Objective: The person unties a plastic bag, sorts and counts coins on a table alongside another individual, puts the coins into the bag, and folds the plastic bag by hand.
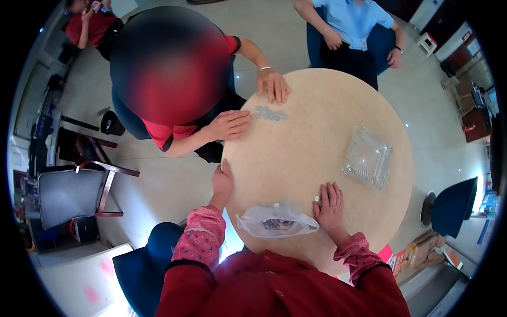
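My left hand [223, 180] rests at the left edge of the round table [317, 137]; how its fingers are set is hard to make out. Flat on the tabletop lies my right hand [329, 207], fingers stretched out, with a small white round piece [317, 199] beside its thumb side. Between my hands is a clear plastic bag [253, 224] with dark contents. A clear plastic tray [368, 157] sits farther right. Several small translucent discs [271, 113] lie grouped near the far left edge, next to another person's two hands.
A person in red [185, 100] sits at the left side of the table. Someone in a light blue shirt [353, 21] sits beyond it, and another person stands at the far left. Chairs [68, 193] are at the left and right.
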`<state>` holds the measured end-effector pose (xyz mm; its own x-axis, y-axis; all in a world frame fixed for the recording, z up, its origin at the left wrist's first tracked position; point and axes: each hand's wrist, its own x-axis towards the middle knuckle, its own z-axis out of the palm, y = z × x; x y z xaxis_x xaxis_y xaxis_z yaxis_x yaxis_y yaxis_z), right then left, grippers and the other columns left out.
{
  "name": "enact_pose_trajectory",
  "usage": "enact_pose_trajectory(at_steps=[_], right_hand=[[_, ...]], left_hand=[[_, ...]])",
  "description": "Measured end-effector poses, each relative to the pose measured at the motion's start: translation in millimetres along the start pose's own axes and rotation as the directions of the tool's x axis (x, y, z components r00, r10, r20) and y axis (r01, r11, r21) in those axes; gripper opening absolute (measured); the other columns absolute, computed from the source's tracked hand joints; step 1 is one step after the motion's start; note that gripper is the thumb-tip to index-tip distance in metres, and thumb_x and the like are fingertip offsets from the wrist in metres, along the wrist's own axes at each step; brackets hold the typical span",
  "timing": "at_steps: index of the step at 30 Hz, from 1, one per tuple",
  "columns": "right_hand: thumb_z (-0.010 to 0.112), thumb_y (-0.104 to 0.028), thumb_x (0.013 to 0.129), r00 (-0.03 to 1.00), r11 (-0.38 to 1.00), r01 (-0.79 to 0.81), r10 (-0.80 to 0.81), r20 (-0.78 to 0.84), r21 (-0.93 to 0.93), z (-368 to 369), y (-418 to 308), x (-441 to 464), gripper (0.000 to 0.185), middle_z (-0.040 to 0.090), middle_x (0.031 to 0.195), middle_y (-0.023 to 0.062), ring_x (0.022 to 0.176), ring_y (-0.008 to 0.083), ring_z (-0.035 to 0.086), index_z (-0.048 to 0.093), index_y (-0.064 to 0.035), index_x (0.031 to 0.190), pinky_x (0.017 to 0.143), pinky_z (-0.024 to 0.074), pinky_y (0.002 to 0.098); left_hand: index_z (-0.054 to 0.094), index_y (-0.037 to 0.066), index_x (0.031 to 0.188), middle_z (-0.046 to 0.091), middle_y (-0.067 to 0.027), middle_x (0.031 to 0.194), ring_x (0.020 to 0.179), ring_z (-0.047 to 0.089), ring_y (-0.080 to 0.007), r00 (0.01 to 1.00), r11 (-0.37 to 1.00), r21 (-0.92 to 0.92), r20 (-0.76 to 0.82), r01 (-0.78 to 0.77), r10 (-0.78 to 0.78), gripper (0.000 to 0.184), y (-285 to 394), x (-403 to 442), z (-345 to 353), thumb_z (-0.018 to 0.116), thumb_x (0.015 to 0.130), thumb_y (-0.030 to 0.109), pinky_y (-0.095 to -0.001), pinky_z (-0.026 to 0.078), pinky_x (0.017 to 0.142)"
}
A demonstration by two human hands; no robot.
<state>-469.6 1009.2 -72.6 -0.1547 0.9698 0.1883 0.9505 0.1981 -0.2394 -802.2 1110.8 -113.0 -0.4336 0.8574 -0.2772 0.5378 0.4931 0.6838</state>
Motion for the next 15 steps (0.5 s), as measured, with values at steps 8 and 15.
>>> enact_pose_trajectory(at_steps=[8, 15], right_hand=[[0.063, -0.025, 0.08, 1.0, 1.0, -0.01, 0.01, 0.007, 0.005, -1.5, -2.1, -0.6, 0.057, 0.042, 0.133, 0.0174, 0.128, 0.0374, 0.035, 0.045, -0.0044, 0.13, 0.106, 0.0276, 0.0522], [0.063, -0.025, 0.08, 1.0, 1.0, -0.006, 0.006, 0.003, 0.008, -1.4, -2.0, -0.7, 0.057, 0.042, 0.134, 0.0167, 0.128, 0.0372, 0.036, 0.046, -0.005, 0.13, 0.105, 0.0283, 0.0519]], left_hand=[[0.056, -0.008, 0.111, 0.06, -0.0313, 0.101, 0.099, 0.057, -0.0457, 1.0, 0.999, -0.04, 0.002, 0.028, -0.028, 0.066, -0.9, 0.2, -2.9, 0.033, 0.094, 0.052, -0.0461, 0.045, 0.085], [0.058, -0.007, 0.108, 0.061, -0.0302, 0.099, 0.097, 0.057, -0.0452, 1.0, 0.999, -0.047, 0.0, 0.027, -0.027, 0.065, -3.0, 1.6, -2.1, 0.034, 0.094, 0.051, -0.046, 0.045, 0.083]])
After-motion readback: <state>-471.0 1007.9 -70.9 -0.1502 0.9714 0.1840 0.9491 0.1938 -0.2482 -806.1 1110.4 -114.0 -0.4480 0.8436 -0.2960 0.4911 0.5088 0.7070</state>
